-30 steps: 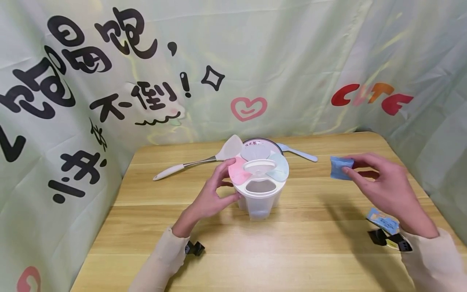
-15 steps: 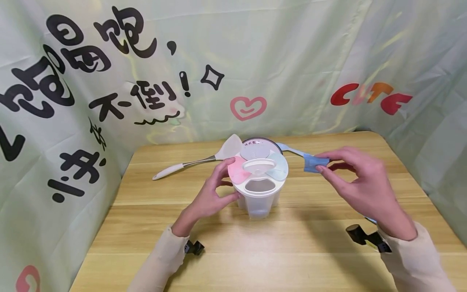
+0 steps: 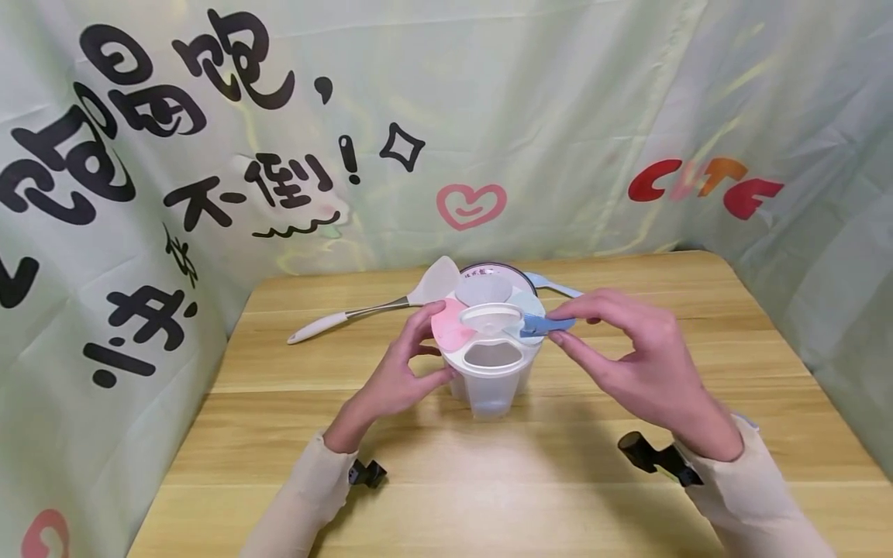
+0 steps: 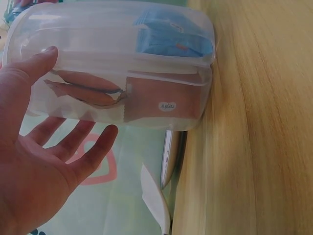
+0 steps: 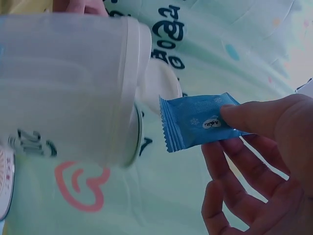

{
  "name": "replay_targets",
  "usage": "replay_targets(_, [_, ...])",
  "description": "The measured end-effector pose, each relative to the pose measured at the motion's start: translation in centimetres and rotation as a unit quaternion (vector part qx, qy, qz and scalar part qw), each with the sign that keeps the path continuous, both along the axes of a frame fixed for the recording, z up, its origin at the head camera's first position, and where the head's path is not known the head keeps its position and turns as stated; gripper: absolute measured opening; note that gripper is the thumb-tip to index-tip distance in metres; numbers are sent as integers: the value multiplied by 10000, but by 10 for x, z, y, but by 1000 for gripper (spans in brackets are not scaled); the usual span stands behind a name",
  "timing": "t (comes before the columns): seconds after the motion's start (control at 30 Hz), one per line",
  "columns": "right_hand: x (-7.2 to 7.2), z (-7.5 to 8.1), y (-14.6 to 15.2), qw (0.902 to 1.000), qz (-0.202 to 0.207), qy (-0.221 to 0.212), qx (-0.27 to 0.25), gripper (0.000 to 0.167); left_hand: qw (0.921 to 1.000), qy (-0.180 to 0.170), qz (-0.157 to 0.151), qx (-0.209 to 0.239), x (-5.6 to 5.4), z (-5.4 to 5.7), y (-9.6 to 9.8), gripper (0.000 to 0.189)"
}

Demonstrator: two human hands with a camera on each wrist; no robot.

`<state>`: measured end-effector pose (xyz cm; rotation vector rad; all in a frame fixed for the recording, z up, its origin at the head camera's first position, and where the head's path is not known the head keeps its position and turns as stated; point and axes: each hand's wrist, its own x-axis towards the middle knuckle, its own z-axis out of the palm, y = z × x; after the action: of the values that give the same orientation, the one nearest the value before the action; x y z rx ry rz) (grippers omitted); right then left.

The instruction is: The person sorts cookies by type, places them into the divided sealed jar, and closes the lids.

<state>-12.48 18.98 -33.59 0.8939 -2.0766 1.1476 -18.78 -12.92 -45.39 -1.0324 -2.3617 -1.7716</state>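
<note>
A clear plastic snack box (image 3: pixel 494 397) with a lid of several coloured flaps stands on the table. Its front flap (image 3: pixel 492 318) is tipped up, leaving the front opening (image 3: pixel 493 354) uncovered. My left hand (image 3: pixel 391 376) grips the box's left side, thumb toward the front and fingers near the pink flap (image 3: pixel 451 327). Between thumb and fingers my right hand (image 3: pixel 631 360) pinches a small blue wrapped packet (image 5: pixel 193 122), over the pale blue flap on the lid's right. Through the box wall in the left wrist view show blue packets (image 4: pixel 171 36) and brown packets (image 4: pixel 166 98) in separate compartments.
A spatula (image 3: pixel 324 325) with a white handle lies left of the box. Behind the box stands a dark-rimmed round dish (image 3: pixel 519 277), with a light blue utensil (image 3: pixel 558 287) at its right. A printed curtain (image 3: pixel 558 116) hangs behind the table (image 3: pixel 432 504).
My right hand has carried the blue packet leftward from the table's right side to the box lid. My left hand has kept its hold on the box.
</note>
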Motion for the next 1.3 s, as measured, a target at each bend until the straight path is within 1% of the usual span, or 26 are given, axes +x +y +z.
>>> replay_targets(0.2, [-1, -3, -13, 9994, 329, -81, -53, 32, 10000, -26, -18, -4, 1, 1, 0, 94])
replay_targets(0.27, [-2, -4, -16, 9991, 400, -125, -73, 21, 10000, -45, -19, -13, 2, 1, 0, 94])
replay_targets(0.3, [-2, -5, -18, 9990, 413, -161, -77, 19, 10000, -48, -14, -17, 1, 1, 0, 94])
replay_targets(0.33, [-2, -6, -19, 9989, 413, -200, -65, 20, 10000, -56, -10, -22, 2, 1, 0, 94])
replay_targets(0.47, [-3, -9, -24, 9981, 422, -453, 12, 40, 10000, -70, 2, -47, 1, 1, -1, 94])
replay_targets(0.73, [-6, -13, -32, 9967, 525, -612, 94, 36, 10000, -7, -28, 15, 2, 0, -2, 94])
replay_targets(1.0, [-7, -16, -39, 9954, 656, -685, 122, 32, 10000, 53, -15, -31, 2, 0, -2, 95])
replay_targets(1.13, [-7, -19, -41, 9952, 552, -756, 273, 32, 10000, 73, -17, -6, 1, 0, -2, 96])
replay_targets(1.3, [-6, -22, -42, 9958, 349, -715, 460, 33, 10000, 40, -19, -41, 0, 1, -2, 96])
